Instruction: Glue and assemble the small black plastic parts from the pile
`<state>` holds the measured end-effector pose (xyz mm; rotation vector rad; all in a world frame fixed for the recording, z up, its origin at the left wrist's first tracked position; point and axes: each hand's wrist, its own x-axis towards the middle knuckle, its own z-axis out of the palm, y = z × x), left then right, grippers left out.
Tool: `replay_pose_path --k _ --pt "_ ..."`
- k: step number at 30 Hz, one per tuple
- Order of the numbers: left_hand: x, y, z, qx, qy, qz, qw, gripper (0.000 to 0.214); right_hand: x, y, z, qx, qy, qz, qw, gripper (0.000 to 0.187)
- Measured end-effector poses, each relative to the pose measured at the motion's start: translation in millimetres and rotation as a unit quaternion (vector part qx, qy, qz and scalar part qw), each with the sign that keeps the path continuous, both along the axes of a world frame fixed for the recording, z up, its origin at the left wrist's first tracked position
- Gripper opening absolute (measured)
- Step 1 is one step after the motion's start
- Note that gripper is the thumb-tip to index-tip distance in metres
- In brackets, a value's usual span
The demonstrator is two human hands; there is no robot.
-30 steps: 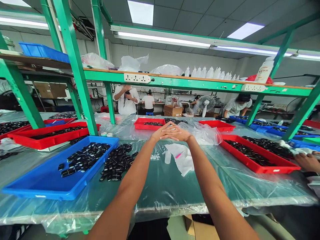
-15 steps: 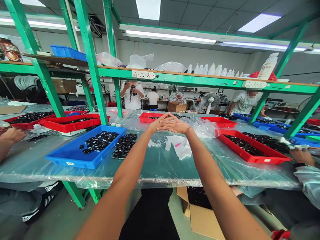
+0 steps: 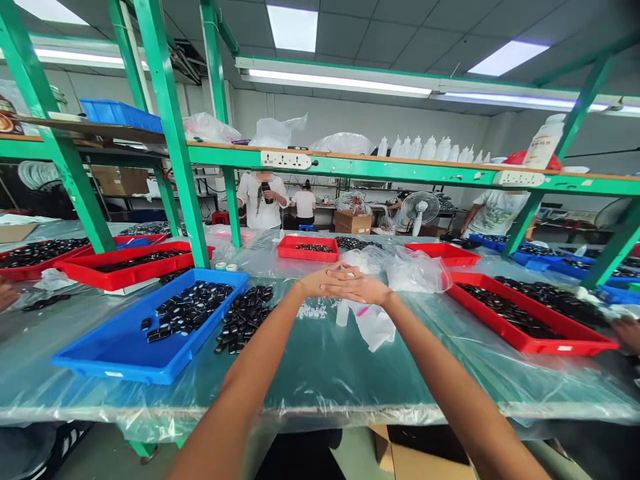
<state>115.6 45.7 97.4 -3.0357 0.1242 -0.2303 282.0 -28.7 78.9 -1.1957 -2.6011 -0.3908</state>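
Note:
Both my arms are stretched out over a green table covered in clear plastic film (image 3: 320, 380). My left hand (image 3: 317, 280) and my right hand (image 3: 365, 289) are clasped together with fingers interlaced, holding nothing. They hover above a crumpled white glove or bag (image 3: 373, 325) with a pink mark. To the left, a pile of small black parts (image 3: 245, 319) lies on the table beside a blue tray (image 3: 110, 350) holding more of them.
Red trays of black parts sit at the right (image 3: 530, 341), at the left (image 3: 125, 270) and further back (image 3: 307, 248). A green frame post (image 3: 173, 133) rises at the left. A cardboard box (image 3: 415, 461) stands under the table. Other people work beyond, and a co-worker's hand (image 3: 630, 331) shows at the right edge.
My clasped hands have stayed together and sunk slightly towards the table. The view has drawn closer to the table, so the floor and the neighbours at both sides show less.

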Motion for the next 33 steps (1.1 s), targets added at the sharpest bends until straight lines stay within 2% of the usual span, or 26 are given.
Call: replay_pose_path --k 3,6,8,10,14,16,19,23,28,30,33 --pt "6 21 -18.0 -0.006 0.003 -0.005 1.0 0.048 1 18 -16.6 0.004 -0.064 0.055 0.996 0.041" --pt "5 42 -35.1 -0.016 0.004 0.005 1.0 0.043 -1 31 -35.1 0.04 -0.069 0.046 0.996 0.06" --pt "-2 56 -43.8 -0.023 -0.005 0.026 0.999 0.042 0 32 -47.5 0.074 -0.045 0.009 0.996 0.06" --pt "-14 68 -50.2 -0.03 -0.025 0.063 0.997 0.045 5 28 -58.9 0.112 -0.008 -0.045 0.993 0.049" --pt "-46 92 -63.9 -0.043 -0.106 0.231 0.966 0.048 21 22 -80.5 0.186 0.152 -0.168 0.956 0.038" --pt "-61 99 -74.7 -0.053 -0.128 0.303 0.943 0.045 25 24 -93.4 0.162 0.234 -0.195 0.938 0.035" --pt "-79 101 -95.0 -0.069 -0.124 0.371 0.918 0.037 24 30 -115.9 0.067 0.321 -0.207 0.922 0.038" --pt "-97 96 -119.2 -0.096 -0.097 0.445 0.885 0.031 20 31 -142.5 -0.027 0.403 -0.24 0.883 0.055" --pt "-105 100 -131.3 -0.104 -0.053 0.524 0.844 0.04 28 24 -158.2 -0.089 0.394 -0.28 0.871 0.086" --pt "-101 103 -131.7 -0.096 -0.042 0.54 0.835 0.041 32 24 -160.9 -0.091 0.378 -0.289 0.875 0.089" --pt "-91 105 -132.4 -0.079 -0.036 0.552 0.83 0.028 34 26 -164.1 -0.102 0.352 -0.295 0.883 0.087"
